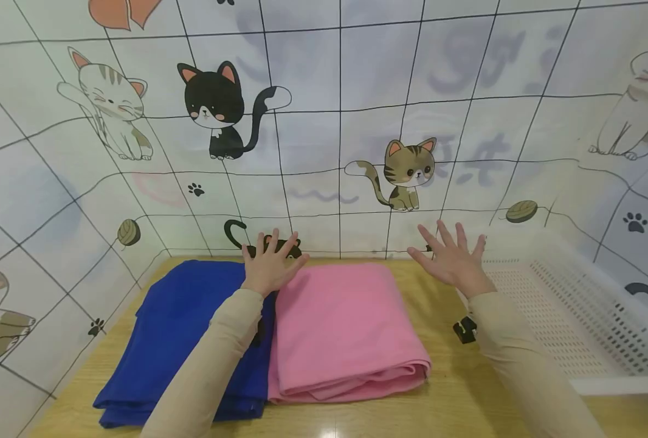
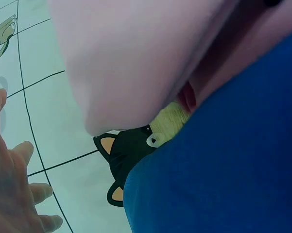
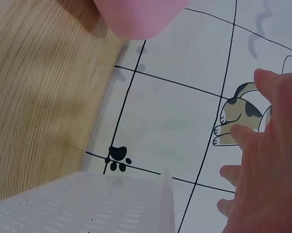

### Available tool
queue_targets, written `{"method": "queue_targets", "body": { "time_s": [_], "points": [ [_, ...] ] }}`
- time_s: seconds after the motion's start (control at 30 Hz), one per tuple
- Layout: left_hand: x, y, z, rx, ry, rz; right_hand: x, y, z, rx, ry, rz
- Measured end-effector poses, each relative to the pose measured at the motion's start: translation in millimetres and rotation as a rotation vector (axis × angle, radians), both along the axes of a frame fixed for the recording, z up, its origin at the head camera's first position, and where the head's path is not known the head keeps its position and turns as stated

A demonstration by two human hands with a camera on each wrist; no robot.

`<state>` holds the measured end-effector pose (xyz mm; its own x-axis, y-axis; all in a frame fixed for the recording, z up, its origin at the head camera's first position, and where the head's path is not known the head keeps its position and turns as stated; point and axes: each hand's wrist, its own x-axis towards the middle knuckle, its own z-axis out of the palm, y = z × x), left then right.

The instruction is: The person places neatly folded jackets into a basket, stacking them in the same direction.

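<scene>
1. Head view: with the table [image 1: 389, 421] as the dial and the cat-printed wall covering [image 1: 313, 146] at 12 o'clock, I am seeing a folded pink cloth [image 1: 346, 328] lying at the centre, its stacked layers facing 6 o'clock.
2. A folded blue cloth [image 1: 187, 334] is lying at 9 o'clock of the pink cloth; their adjoining edges are touching.
3. The left hand [image 1: 271, 267] is hovering at 11 o'clock, near the pink cloth's far corner. Its fingers are standing straight and spread. The beige left sleeve [image 1: 214, 359] is crossing above the blue cloth.
4. The right hand [image 1: 457, 264] is hovering at 2 o'clock, its fingers also standing straight and spread.
5. A white perforated basket [image 1: 603, 385] is standing at 3 o'clock, its rim showing partly blurred.
6. Left wrist view: the left hand is appearing at 8 o'clock of the frame, apart from both cloths. A printed black cat [image 2: 128, 155] is showing beside their corners.
7. Right wrist view: the right hand is appearing between 3 and 4 o'clock. The pink cloth's corner is hanging into the frame at 12 o'clock; the basket is lying at 7 o'clock, apart from the hand.
</scene>
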<state>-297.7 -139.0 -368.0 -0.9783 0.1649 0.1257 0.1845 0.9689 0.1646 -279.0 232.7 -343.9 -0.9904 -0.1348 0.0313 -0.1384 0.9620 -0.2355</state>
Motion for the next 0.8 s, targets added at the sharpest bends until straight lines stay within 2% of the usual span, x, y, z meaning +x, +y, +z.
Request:
{"method": "queue_targets", "body": {
  "time_s": [0.13, 0.27, 0.47, 0.57, 0.8],
  "points": [
    [5.2, 0.6, 2.1, -0.007, -0.026, -0.023, 1.7, -6, 0.4, 0.01, -0.009, 0.014],
    [11.2, 3.7, 1.9, 0.032, -0.064, -0.055, 1.5, -13, -0.7, 0.027, -0.005, 0.028],
    [16.0, 6.7, -6.0, 0.067, -0.114, -0.069, 3.1, -24, -4.6, 0.041, 0.013, 0.078],
    [18.2, 5.9, -9.7, 0.146, -0.133, -0.101, 5.7, -32, -8.3, 0.052, 0.023, 0.104],
    [24.7, 6.7, -20.4, 0.396, -0.191, -0.236, 9.6, -45, -23.0, 0.08, 0.058, 0.158]
  ]
}}
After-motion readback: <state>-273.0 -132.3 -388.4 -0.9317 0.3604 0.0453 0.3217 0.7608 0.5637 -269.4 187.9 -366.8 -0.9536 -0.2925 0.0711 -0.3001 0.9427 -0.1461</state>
